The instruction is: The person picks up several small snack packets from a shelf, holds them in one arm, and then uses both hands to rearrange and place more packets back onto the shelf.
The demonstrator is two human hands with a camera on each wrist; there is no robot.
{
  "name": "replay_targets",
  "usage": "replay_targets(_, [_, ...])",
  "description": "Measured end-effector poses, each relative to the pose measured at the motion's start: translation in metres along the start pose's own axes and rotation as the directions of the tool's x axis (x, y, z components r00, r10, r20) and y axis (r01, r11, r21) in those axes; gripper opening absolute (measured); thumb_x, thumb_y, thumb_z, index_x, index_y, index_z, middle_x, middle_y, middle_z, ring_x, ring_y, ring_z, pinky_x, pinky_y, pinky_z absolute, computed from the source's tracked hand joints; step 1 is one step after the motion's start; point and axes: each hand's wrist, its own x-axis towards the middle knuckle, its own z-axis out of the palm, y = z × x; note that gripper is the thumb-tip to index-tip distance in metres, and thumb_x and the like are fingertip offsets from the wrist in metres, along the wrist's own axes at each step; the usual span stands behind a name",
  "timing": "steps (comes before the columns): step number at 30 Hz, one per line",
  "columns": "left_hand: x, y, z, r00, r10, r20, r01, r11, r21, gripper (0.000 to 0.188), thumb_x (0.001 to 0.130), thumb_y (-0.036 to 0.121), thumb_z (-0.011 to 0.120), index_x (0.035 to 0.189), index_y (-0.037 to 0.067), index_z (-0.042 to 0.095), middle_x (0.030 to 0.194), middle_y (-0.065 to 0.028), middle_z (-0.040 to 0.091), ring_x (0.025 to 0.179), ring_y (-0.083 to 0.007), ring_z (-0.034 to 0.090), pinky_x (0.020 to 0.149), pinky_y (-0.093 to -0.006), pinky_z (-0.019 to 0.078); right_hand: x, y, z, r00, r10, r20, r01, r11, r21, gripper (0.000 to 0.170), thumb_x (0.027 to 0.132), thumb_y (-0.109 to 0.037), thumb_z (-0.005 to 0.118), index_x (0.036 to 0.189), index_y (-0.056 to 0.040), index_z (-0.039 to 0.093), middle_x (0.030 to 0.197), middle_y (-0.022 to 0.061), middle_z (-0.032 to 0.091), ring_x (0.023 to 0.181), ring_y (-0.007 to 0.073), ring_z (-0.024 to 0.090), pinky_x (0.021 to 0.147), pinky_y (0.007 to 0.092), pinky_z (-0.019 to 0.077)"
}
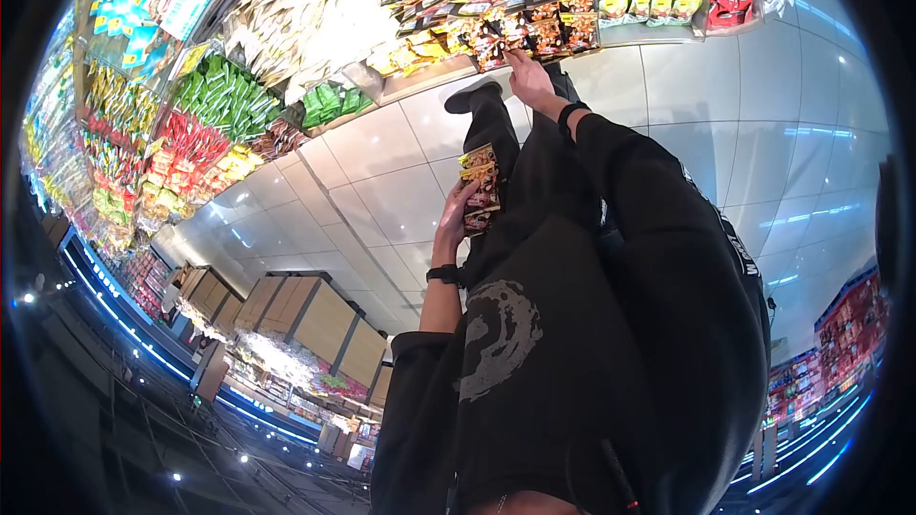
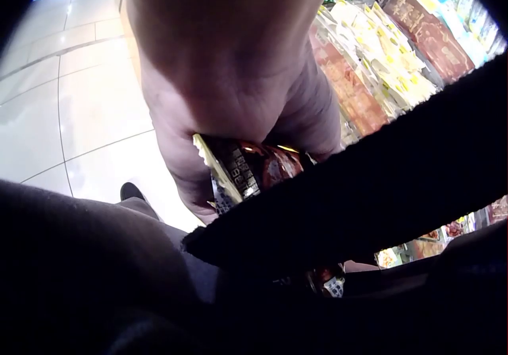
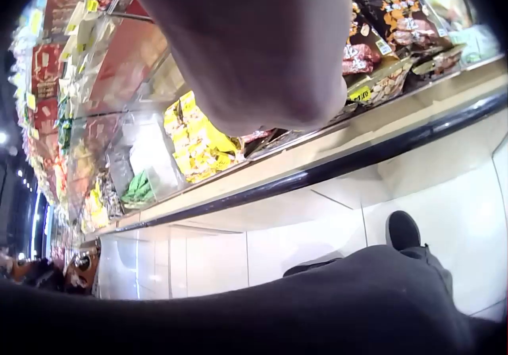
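Observation:
In the head view my left hand [image 1: 456, 213] grips a few small snack packets [image 1: 484, 179], dark red-brown with yellow, in front of the legs. In the left wrist view the fingers and thumb wrap around the packets [image 2: 274, 163], partly hidden by a black strap. My right hand [image 1: 530, 81] reaches to the shelf's front edge, fingertips right at the black and orange nut packets [image 1: 491, 43]. From the right wrist, the hand [image 3: 270, 93] covers its own fingertips; I cannot tell whether they pinch a packet. Black nut packets [image 3: 397, 13] lie beside it, yellow packets [image 3: 198, 140] on its other side.
Bins of green packets [image 1: 224, 91], red packets [image 1: 191, 138] and pale packets [image 1: 305, 19] stretch left along the display. Green-yellow packets [image 1: 658, 8] sit to the right. A dark rail [image 3: 302, 179] runs along the display front above the tiled floor [image 1: 687, 86].

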Motion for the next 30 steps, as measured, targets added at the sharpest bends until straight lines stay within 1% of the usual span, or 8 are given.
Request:
replay_targets(11, [0.001,0.003,0.005,1.000,-0.003,0.005,0.003,1.000,0.000,0.039,0.092,0.020,0.062,0.125,0.002,0.051,0.094,-0.0051,0.065,0.071,-0.0111,0.065,0.064,-0.0276,0.0575,-0.010,0.007,-0.009,0.994,-0.110,-0.004,0.109,0.988,-0.113,0.051,0.085,-0.004,0.051,0.135,-0.0061,0.042,0.139,0.0122,0.043,0.125,0.0317,0.047,0.105,0.0417,0.0379])
replay_targets(14, [-0.001,0.006,0.011,1.000,0.005,-0.027,-0.005,1.000,-0.006,0.040,0.092,0.021,0.063,0.125,0.002,0.051,0.096,-0.0056,0.065,0.072,-0.0116,0.065,0.064,-0.0281,0.0576,-0.009,0.011,-0.009,0.996,-0.025,0.088,0.032,0.997,-0.074,0.046,0.083,-0.003,0.051,0.128,-0.0058,0.049,0.135,0.0142,0.048,0.123,0.0317,0.049,0.104,0.0428,0.0387])
replay_targets(20, [0.008,0.000,-0.001,1.000,0.003,0.000,-0.003,1.000,-0.002,0.039,0.092,0.021,0.063,0.124,0.001,0.051,0.095,-0.0069,0.067,0.072,-0.0127,0.066,0.065,-0.0293,0.0579,-0.010,0.016,0.002,0.994,-0.039,-0.102,0.042,0.999,0.022,0.032,0.088,-0.007,0.050,0.119,-0.0075,0.057,0.110,0.0155,0.061,0.107,0.0322,0.059,0.090,0.0402,0.0486])
replay_targets(21, [0.007,0.002,0.002,1.000,0.003,0.001,-0.003,1.000,-0.001,0.039,0.092,0.021,0.063,0.124,0.001,0.051,0.095,-0.0069,0.067,0.072,-0.0127,0.066,0.065,-0.0293,0.0579,-0.008,0.013,0.008,0.996,0.087,-0.032,-0.080,0.984,0.159,0.030,0.089,-0.009,0.052,0.118,-0.0069,0.058,0.107,0.0157,0.063,0.099,0.0306,0.063,0.085,0.0393,0.0508])
replay_targets(24, [0.006,0.004,0.005,1.000,-0.003,0.001,0.003,1.000,-0.003,0.037,0.092,0.020,0.062,0.122,0.002,0.051,0.093,-0.0068,0.067,0.072,-0.0126,0.066,0.065,-0.0291,0.0577,0.000,0.003,0.022,0.946,0.299,0.125,-0.322,0.832,0.452,0.018,0.091,-0.017,0.056,0.094,-0.0034,0.067,0.091,0.0109,0.070,0.082,0.0245,0.069,0.073,0.0358,0.0564])
replay_targets(26, [0.011,-0.001,0.001,1.000,0.023,0.012,-0.023,1.000,0.002,0.039,0.091,0.024,0.063,0.122,0.003,0.051,0.094,-0.0066,0.067,0.074,-0.0146,0.067,0.061,-0.0283,0.0577,0.011,-0.007,0.028,0.718,0.409,0.563,-0.676,0.219,0.704,0.026,0.095,-0.018,0.058,0.115,-0.0016,0.059,0.102,0.0111,0.068,0.090,0.0226,0.069,0.076,0.0322,0.0564])
replay_targets(27, [0.010,0.000,0.004,1.000,0.021,0.011,-0.021,1.000,0.007,0.039,0.091,0.024,0.063,0.122,0.003,0.051,0.094,-0.0066,0.067,0.074,-0.0146,0.067,0.061,-0.0283,0.0577,0.015,-0.010,0.031,0.718,0.409,0.563,-0.675,0.215,0.706,0.026,0.095,-0.018,0.058,0.115,-0.0016,0.059,0.102,0.0111,0.068,0.090,0.0226,0.069,0.076,0.0322,0.0564])
replay_targets(30, [0.005,0.003,0.008,0.999,0.018,-0.033,-0.017,1.000,0.023,0.038,0.091,0.025,0.063,0.121,0.003,0.051,0.090,-0.0054,0.066,0.071,-0.0137,0.066,0.059,-0.0273,0.0572,0.025,-0.017,0.040,0.704,0.401,0.586,-0.603,-0.098,0.792,0.031,0.095,-0.020,0.060,0.117,0.0011,0.055,0.113,0.0137,0.063,0.102,0.0261,0.065,0.090,0.0362,0.0554])
